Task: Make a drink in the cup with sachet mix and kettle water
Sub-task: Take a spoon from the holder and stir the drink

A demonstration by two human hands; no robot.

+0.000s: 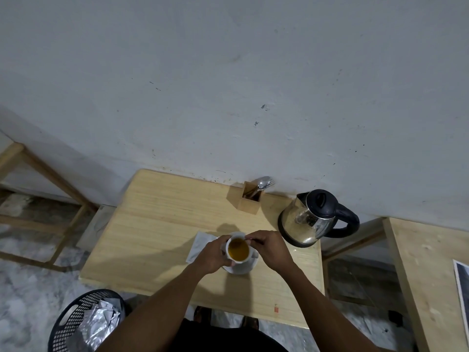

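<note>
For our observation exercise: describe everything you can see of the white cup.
The white cup is small and round, apparently ceramic, upright and filled with amber-brown liquid. It is above a white saucer on the wooden table; whether it rests on it cannot be told. The left hand wraps its side, while the right hand meets its rim, fingers pinching something thin. Any handle is hidden.

Surface (157, 224): pale wood, rectangular, far edge vs. grey wall. On it: wooden cutlery holder (245, 200) at back, w/ spoon (263, 184) upright; steel kettle (313, 218) w/ black lid & handle, back right corner; white saucer (241, 268) near centre front; white napkin (199, 246) just left of saucer, partly under it. Small orange sticker (276, 309) on front edge.
</note>
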